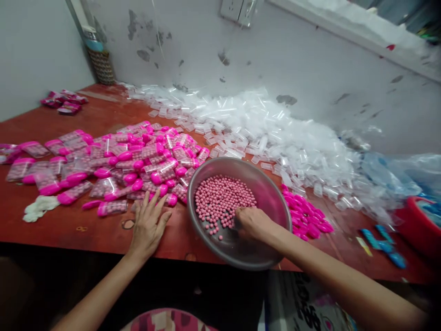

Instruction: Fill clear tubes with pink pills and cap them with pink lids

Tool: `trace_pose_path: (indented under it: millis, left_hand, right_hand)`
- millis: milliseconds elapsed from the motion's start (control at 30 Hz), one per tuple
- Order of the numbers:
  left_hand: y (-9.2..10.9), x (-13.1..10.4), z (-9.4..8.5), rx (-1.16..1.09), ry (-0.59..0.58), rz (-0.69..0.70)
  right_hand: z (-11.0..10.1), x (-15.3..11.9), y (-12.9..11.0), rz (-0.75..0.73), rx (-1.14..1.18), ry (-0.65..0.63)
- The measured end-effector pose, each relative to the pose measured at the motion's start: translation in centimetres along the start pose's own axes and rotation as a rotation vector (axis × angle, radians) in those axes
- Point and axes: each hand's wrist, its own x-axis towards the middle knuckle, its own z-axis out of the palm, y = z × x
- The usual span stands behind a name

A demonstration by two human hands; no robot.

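My left hand [148, 226] is spread with its fingertips by the near edge of a heap of filled clear containers with pink caps [129, 163]. A metal bowl [241, 255] holds many small pink balls [222, 195]. Inside the bowl, my right hand [253, 223] is closed, its fingers curled down beside the balls. What it grips, if anything, is hidden under the fingers. Loose pink caps [306, 216] lie right of the bowl. Behind it spreads a large pile of clear plastic containers [248, 119].
A red tub [418, 225] and a blue tool [384, 243] are at the right. White cloth [39, 207] lies front left on the red table [93, 232]. Dark pink packets [65, 101] and a woven holder [101, 66] stand farther back, near the wall.
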Motion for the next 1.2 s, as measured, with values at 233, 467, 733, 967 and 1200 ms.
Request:
trace_pose_path:
  millis: [233,467,733,967,1200]
  left_hand:
    - [-0.1,0.0,0.0,-0.02,-0.004,0.014]
    - [0.5,0.0,-1.0,-0.161,0.095,0.047]
    - [8.8,5.5,-5.0,-0.575,0.035,0.226]
    - [14.2,8.2,-2.0,-0.96,-0.414,0.172]
    - [14.6,8.4,-0.1,-1.162,-0.655,-0.125]
  right_hand:
    - [-0.7,3.3,-3.1,-0.045,0.107,0.093]
    - [-1.1,3.2,-2.7,-0.146,0.64,0.157]
    - [-1.4,-0.2,-1.1,-0.214,1.82,0.228]
    - [-1.0,-2.5,-1.0,-0.197,1.873,0.481]
    - [-0.8,-4.2,2.8,-0.183,1.136,0.813]
